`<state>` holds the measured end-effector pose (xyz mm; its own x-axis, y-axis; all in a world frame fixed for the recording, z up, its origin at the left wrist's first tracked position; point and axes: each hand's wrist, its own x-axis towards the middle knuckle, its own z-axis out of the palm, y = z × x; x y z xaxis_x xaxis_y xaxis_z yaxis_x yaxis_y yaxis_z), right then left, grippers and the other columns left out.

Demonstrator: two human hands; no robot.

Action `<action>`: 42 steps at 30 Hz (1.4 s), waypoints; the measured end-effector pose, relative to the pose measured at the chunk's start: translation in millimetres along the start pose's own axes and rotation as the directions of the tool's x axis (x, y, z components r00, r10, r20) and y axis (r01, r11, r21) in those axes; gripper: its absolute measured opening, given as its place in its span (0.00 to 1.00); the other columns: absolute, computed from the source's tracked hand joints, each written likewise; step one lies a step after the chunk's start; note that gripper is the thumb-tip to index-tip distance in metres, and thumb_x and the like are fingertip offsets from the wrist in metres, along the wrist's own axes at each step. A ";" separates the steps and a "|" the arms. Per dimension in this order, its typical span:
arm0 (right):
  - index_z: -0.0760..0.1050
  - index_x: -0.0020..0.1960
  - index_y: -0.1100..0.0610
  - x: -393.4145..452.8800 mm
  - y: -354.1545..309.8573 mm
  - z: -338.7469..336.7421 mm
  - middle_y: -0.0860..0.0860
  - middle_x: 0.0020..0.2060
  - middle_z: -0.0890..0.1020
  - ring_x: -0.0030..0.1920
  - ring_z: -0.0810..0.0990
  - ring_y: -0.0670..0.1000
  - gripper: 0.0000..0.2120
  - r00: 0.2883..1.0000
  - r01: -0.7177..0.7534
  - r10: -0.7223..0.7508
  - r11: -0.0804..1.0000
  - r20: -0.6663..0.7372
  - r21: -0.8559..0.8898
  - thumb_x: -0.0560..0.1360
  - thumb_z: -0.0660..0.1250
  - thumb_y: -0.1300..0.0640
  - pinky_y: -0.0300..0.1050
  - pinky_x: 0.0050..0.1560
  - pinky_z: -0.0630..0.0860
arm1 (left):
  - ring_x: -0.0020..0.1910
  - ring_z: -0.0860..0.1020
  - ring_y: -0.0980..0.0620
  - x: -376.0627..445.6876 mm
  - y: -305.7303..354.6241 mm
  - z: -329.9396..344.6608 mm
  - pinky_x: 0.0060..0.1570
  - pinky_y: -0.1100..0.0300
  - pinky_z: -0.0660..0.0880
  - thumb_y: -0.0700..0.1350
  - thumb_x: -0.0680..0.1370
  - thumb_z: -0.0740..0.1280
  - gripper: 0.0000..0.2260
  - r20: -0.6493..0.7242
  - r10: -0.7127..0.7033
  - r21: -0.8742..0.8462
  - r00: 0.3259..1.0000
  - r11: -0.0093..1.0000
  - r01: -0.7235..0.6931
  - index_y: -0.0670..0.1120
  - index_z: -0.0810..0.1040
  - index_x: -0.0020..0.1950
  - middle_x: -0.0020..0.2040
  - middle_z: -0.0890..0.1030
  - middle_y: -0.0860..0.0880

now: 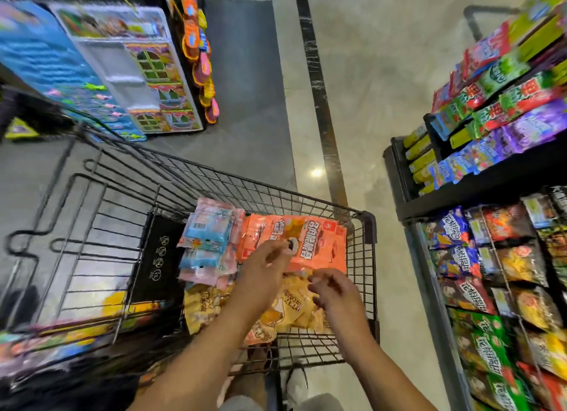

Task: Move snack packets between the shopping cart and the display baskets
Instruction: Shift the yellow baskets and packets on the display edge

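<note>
right now i'm reaching both hands into the shopping cart (pixel 365 226), my left hand (pixel 264 265) curling onto the orange packets (pixel 313 242), my right hand (pixel 333 291) hovering loose and empty over the yellow packets (pixel 294 309), needing a firm pinch next before lifting toward the display baskets (pixel 503 272).

Two bare forearms reach forward from the bottom of the frame, converging slightly toward the centre. The left hand (pixel 266 265) is extended farther, palm down, its fingers curled forward; motion blur makes it hard to say whether they grip anything. The right hand (pixel 333 291) sits just beside and nearer the body, its fingers loosely bent and spread, apparently holding nothing.
</note>
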<state>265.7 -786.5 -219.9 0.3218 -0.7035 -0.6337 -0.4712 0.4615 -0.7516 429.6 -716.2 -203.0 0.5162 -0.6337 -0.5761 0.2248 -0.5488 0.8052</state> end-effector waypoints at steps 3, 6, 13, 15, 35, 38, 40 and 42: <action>0.80 0.57 0.33 -21.5 -32.9 12.4 0.36 0.54 0.84 0.56 0.82 0.40 0.13 0.962 0.267 -0.253 0.950 0.099 -0.164 0.80 0.72 0.52 0.37 0.55 0.77 | 0.58 0.75 0.66 -47.0 8.5 -32.1 0.54 0.60 0.73 0.62 0.82 0.63 0.08 -0.139 0.106 0.089 0.985 0.992 -0.095 0.71 0.74 0.60 0.63 0.77 0.65; 0.73 0.66 0.29 -56.7 -60.5 18.7 0.32 0.65 0.78 0.66 0.76 0.36 0.19 0.892 0.436 -0.375 0.860 0.251 -0.265 0.76 0.68 0.37 0.40 0.63 0.74 | 0.60 0.75 0.67 -105.7 16.0 -61.7 0.62 0.52 0.76 0.69 0.77 0.59 0.20 -0.293 0.201 0.157 0.935 0.975 -0.160 0.69 0.71 0.68 0.64 0.72 0.71; 0.62 0.77 0.30 -167.6 -79.7 18.5 0.23 0.74 0.61 0.77 0.57 0.29 0.29 0.569 0.805 -0.553 0.526 0.608 -0.275 0.78 0.65 0.34 0.33 0.75 0.57 | 0.69 0.66 0.72 -293.0 -0.2 -79.5 0.62 0.65 0.68 0.69 0.78 0.56 0.24 -0.585 0.405 0.368 0.702 0.905 -0.216 0.66 0.68 0.73 0.69 0.67 0.72; 0.61 0.77 0.31 -202.1 -75.3 18.2 0.19 0.74 0.56 0.78 0.52 0.28 0.28 0.447 0.875 -0.571 0.440 0.688 -0.203 0.79 0.65 0.38 0.27 0.75 0.51 | 0.74 0.66 0.64 -347.3 -16.1 -75.2 0.68 0.56 0.68 0.68 0.79 0.56 0.26 -0.636 0.417 0.372 0.649 0.903 -0.216 0.63 0.68 0.75 0.74 0.68 0.66; 0.56 0.80 0.31 -518.1 45.0 121.5 0.30 0.81 0.52 0.79 0.44 0.28 0.31 -0.457 0.872 -0.081 0.153 0.886 0.464 0.80 0.65 0.37 0.21 0.71 0.45 | 0.57 0.72 0.70 -776.3 -223.9 14.2 0.49 0.66 0.71 0.68 0.76 0.57 0.23 -0.957 -0.060 -0.115 -0.283 0.977 0.182 0.69 0.66 0.71 0.64 0.73 0.60; 0.54 0.80 0.30 -565.2 82.7 137.3 0.26 0.79 0.50 0.79 0.45 0.30 0.31 -0.512 0.851 0.001 0.139 0.859 0.506 0.80 0.62 0.33 0.32 0.76 0.50 | 0.67 0.68 0.61 -818.9 -265.0 30.0 0.60 0.56 0.70 0.69 0.78 0.55 0.27 -0.932 -0.115 -0.198 -0.344 0.956 0.216 0.62 0.67 0.75 0.67 0.70 0.62; 0.53 0.81 0.31 -596.1 108.7 147.0 0.26 0.79 0.50 0.79 0.45 0.30 0.32 -0.534 0.841 0.038 0.128 0.845 0.526 0.80 0.58 0.29 0.37 0.77 0.52 | 0.70 0.67 0.57 -847.5 -291.1 34.9 0.64 0.50 0.69 0.70 0.78 0.53 0.30 -0.920 -0.146 -0.249 -0.363 0.934 0.257 0.59 0.66 0.77 0.70 0.68 0.62; 0.52 0.82 0.33 -624.5 135.6 156.3 0.28 0.80 0.50 0.79 0.46 0.31 0.33 -0.551 0.832 0.071 0.124 0.831 0.541 0.81 0.60 0.31 0.39 0.77 0.53 | 0.71 0.68 0.54 -876.4 -315.8 35.8 0.65 0.47 0.69 0.72 0.78 0.52 0.30 -0.912 -0.177 -0.291 -0.371 0.916 0.278 0.60 0.65 0.77 0.71 0.69 0.61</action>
<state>129.1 -200.2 45.3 0.4714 0.8701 0.1437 0.6536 -0.2354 -0.7193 -123.5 -7.0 42.5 0.5222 0.8292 0.1994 0.5895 -0.5199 0.6183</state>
